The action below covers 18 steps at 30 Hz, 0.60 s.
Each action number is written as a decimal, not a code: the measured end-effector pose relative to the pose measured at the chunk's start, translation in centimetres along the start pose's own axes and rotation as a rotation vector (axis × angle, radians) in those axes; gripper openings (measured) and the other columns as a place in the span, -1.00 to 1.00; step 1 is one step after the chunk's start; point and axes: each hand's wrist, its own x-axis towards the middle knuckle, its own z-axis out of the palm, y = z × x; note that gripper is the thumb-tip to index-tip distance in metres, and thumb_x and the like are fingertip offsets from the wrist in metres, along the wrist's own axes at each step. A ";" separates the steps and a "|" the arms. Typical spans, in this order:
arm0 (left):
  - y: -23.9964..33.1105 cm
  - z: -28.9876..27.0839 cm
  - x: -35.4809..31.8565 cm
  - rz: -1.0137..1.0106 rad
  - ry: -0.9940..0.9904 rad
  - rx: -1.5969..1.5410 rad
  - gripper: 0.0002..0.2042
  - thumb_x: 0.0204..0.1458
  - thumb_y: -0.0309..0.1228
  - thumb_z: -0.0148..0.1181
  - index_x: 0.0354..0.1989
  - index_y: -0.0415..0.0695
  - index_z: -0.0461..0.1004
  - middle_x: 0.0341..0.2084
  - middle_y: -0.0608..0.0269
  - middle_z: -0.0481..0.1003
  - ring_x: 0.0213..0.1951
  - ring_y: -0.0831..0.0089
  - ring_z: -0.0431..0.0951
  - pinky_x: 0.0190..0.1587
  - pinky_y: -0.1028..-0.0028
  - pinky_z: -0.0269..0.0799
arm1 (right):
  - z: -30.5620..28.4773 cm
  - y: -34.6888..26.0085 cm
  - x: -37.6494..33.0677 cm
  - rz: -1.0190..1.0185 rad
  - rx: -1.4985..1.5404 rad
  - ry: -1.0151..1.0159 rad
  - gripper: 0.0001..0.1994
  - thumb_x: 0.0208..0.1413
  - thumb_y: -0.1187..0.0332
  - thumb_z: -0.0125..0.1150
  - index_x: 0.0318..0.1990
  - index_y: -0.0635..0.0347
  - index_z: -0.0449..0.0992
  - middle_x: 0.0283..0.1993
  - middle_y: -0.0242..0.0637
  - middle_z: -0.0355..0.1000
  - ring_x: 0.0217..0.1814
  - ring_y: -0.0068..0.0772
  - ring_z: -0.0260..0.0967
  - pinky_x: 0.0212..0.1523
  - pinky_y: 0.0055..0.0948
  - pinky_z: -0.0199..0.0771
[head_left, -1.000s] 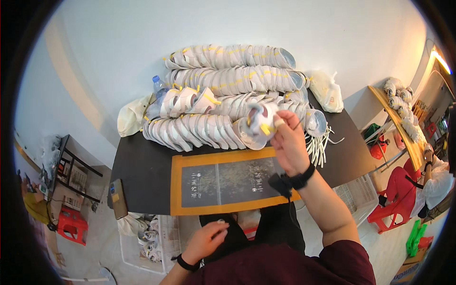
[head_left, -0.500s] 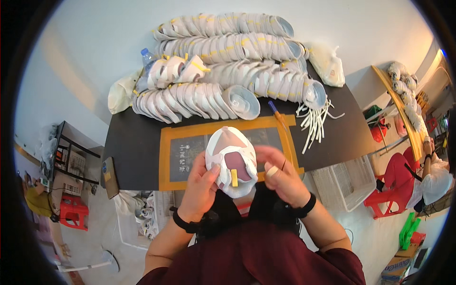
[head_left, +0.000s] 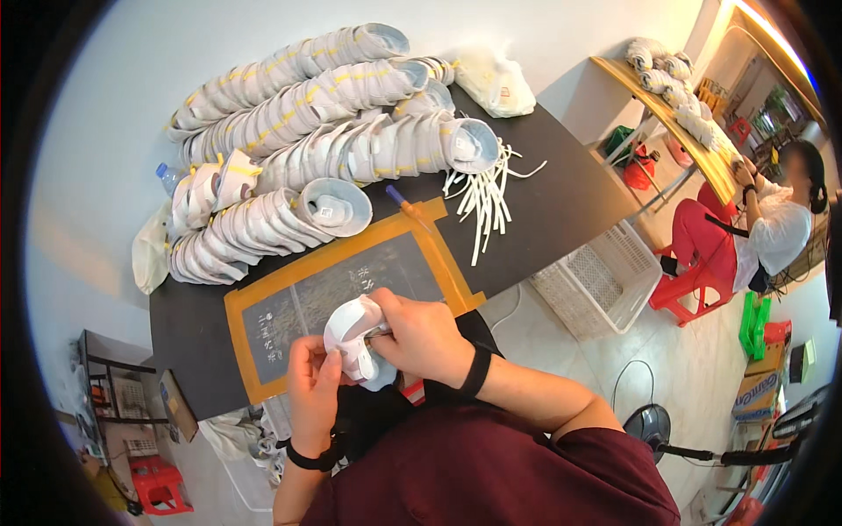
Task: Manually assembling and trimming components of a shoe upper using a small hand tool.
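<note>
Two hands met on one white mask point(head_left: 353, 337) at the near edge of the dark table point(head_left: 561, 202), just above the person's lap. The left hand point(head_left: 311, 394) gripped the mask from below and from the left, fingers curled against its shell. The right hand point(head_left: 421, 337) was closed over the mask's right side, thumb and fingers pinched on it near a small metal part; what that part was could not be told. The mask was tilted, its cup turned partly toward the left hand, and it hung over the front border of an orange-framed mat point(head_left: 351, 289) that lay flat on the table. Both wrists wore black bands. Beyond the mat, several long rows of nested masks point(head_left: 333, 149) lay on their sides across the far half of the table, touching one another, with yellow strips showing on many. A loose bunch of white straps point(head_left: 482, 197) lay to the right of the rows, near the mat's far right corner. A blue pen point(head_left: 399, 197) lay between the mat and the rows. A clear bottle point(head_left: 168, 178) stood at the left end of the rows. A white crate point(head_left: 596, 285) stood on the floor just right of the table. Farther right, another person point(head_left: 776, 232) sat on a red stool at a wooden bench point(head_left: 675, 114).
</note>
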 end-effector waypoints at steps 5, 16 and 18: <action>-0.1 -0.8 0.5 0.001 -0.092 0.197 -0.87 0.18 -0.45 0.17 -0.22 -0.23 0.39 -0.21 0.23 0.45 -0.37 0.59 0.48 -0.40 0.60 0.45 | -0.1 0.7 -0.2 0.030 0.005 0.009 -0.63 -0.05 0.29 0.24 -0.08 0.16 0.34 -0.33 -0.14 0.51 -0.33 -0.02 0.52 -0.37 -0.13 0.50; -1.0 -0.2 1.2 -0.397 -0.175 -0.422 -0.76 0.16 -0.42 0.21 -0.03 -0.19 0.45 -0.26 0.23 0.57 -0.35 0.55 0.58 -0.54 0.62 0.44 | -5.2 3.6 0.5 -0.031 0.104 -0.162 -0.40 0.02 0.08 0.36 0.17 0.13 0.35 0.05 -0.13 0.39 0.14 -0.06 0.37 0.06 -0.22 0.44; -1.2 -1.0 1.4 -0.377 -0.125 -0.448 -0.77 0.16 -0.41 0.21 -0.04 -0.17 0.46 -0.26 0.24 0.57 -0.37 0.56 0.58 -0.56 0.64 0.41 | -8.0 5.8 0.6 -0.064 -0.060 -0.063 -0.75 0.08 0.26 0.22 -0.07 0.01 0.51 -0.06 -0.20 0.40 -0.08 -0.10 0.47 -0.09 -0.25 0.52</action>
